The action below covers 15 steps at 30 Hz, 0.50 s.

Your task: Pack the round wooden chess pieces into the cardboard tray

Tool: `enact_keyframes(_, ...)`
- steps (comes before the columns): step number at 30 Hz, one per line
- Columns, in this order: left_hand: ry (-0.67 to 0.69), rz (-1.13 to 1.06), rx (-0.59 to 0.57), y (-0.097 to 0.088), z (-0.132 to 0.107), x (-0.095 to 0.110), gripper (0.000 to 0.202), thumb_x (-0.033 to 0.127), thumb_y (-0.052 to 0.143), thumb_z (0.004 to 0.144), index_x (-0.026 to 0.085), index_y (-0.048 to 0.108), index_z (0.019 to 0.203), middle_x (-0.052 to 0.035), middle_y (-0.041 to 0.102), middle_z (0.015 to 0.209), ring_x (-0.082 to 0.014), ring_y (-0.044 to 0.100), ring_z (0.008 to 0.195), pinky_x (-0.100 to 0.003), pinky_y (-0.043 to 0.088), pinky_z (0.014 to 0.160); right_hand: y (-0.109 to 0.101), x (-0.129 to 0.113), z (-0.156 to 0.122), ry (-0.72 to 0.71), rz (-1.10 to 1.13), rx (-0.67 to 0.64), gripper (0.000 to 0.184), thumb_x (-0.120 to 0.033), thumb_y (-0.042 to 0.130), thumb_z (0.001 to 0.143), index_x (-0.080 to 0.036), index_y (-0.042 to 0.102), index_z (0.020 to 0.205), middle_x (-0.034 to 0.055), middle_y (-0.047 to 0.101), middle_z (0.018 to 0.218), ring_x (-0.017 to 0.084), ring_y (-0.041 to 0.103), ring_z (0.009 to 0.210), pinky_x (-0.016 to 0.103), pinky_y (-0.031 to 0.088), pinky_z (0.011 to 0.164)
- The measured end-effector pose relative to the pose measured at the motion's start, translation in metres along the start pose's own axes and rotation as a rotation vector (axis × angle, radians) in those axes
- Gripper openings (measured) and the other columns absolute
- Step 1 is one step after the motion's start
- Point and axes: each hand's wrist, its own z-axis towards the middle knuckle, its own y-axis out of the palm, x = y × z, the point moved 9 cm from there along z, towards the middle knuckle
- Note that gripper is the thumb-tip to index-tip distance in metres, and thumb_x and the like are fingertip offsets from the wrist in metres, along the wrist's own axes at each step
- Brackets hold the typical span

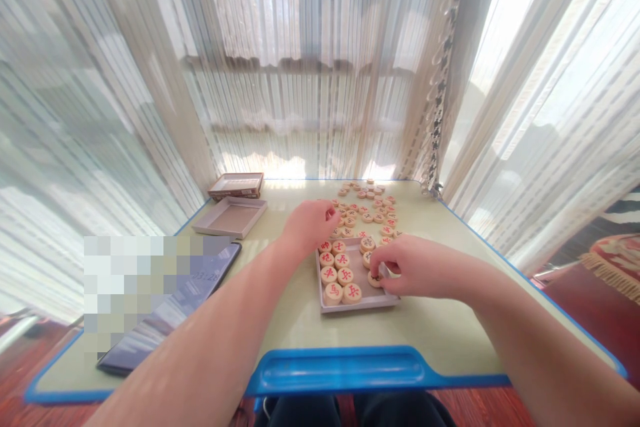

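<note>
Chess pieces [353, 293], thick round discs with red or dark characters on flat faces, line both sides of a shallow, straight-walled box [357, 309] in the head view; more lie scattered beyond it on the smooth, pale-green tabletop [295, 327]. The right hand's [413, 263] fingers grasp a dark-marked disc [374, 280] inside; the left hand's [309, 225] curl near loose pieces, their grip unclear.
</note>
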Motion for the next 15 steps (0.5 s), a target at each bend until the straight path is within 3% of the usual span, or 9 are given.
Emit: enact_keyframes(15,-0.003,0.016,-0.001,-0.0007,-0.0008,-0.0023,0.029,0.038,0.042,0.079,0.020,0.062,0.070,-0.0024,0.062,0.063,-0.0149,0.052,0.057,-0.026,0.033,0.053,0.0006,0.0058,0.0017,0.050,-0.004,0.003,0.017,-0.019,0.052,0.068,-0.026,0.065,0.075,-0.0022,0.065,0.069,0.012,0.051,0.058,0.023,0.031,0.050)
